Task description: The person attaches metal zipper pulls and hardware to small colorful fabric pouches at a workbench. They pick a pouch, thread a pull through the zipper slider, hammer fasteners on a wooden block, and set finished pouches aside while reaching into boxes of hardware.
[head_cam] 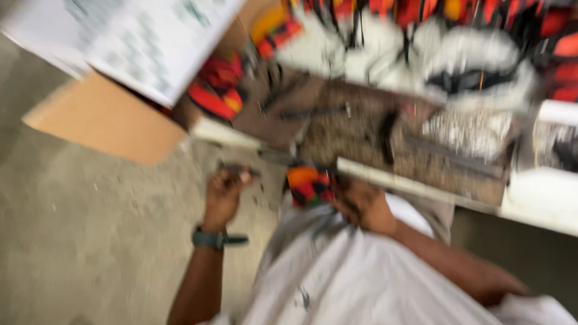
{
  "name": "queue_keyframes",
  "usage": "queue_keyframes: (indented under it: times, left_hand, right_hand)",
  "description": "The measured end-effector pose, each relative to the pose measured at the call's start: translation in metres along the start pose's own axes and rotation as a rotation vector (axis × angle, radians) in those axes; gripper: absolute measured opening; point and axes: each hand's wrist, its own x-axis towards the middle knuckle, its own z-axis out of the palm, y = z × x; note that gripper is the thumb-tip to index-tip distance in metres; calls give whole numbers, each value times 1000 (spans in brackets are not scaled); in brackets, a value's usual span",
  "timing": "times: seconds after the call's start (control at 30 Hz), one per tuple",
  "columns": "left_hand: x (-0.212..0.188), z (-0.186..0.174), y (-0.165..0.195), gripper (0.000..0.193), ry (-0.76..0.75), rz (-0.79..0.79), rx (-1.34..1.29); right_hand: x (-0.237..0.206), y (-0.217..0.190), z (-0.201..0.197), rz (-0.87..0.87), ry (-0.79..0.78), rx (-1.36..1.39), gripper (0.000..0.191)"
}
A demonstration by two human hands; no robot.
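Frame heavily motion-blurred; fine detail lost. Left hand raised over the concrete floor, fingers curled narrow around a small dark tool pinched at the fingertips. Tool is slim, long axis roughly level, running left to right across the top of the fist, its far end pointing toward the bench edge; what kind of tool it is cannot be told. Left forearm comes up from the lower frame nearly upright, wrist straight, a dark green watch strapped just below the hand, back of the hand toward the camera. Right hand sits just beside a piece of patterned cloth in orange, red, green and black, touching or gripping its right edge; fingers look bent and close together, but whether they are clamped on the cloth cannot be told through the blur. Cloth lies just below the bench front, between the two hands, above the person's lap. Right forearm runs in from the lower right, elbow bent, slanting up-left to the hand. Lap covered by pale grey fabric. Beyond the hands: a brown workbench with a pale front edge, dark thin tools strewn on it. Further back, a heap of red, orange, white and black goods. Upper left: a brown cardboard sheet and a white printed sheet overlapping it.
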Motion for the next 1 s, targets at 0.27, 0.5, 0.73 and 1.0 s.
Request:
queue_keyframes:
  times: [0.27,0.5,0.73,1.0]
  left_hand:
    - [-8,75,18,20,-274,58,-117]
    - [6,133,18,24,-236,175,75]
    - [15,131,20,19,-313,295,341]
    - [23,134,19,16,-362,247,602]
  right_hand:
    - [20,-5,-9,-128,-95,49,30]
    - [46,-18,-22,-210,-65,-73,32]
    - [50,-19,-9,-130,-190,-177,33]
    - [39,-13,-12,-99,-203,-189,32]
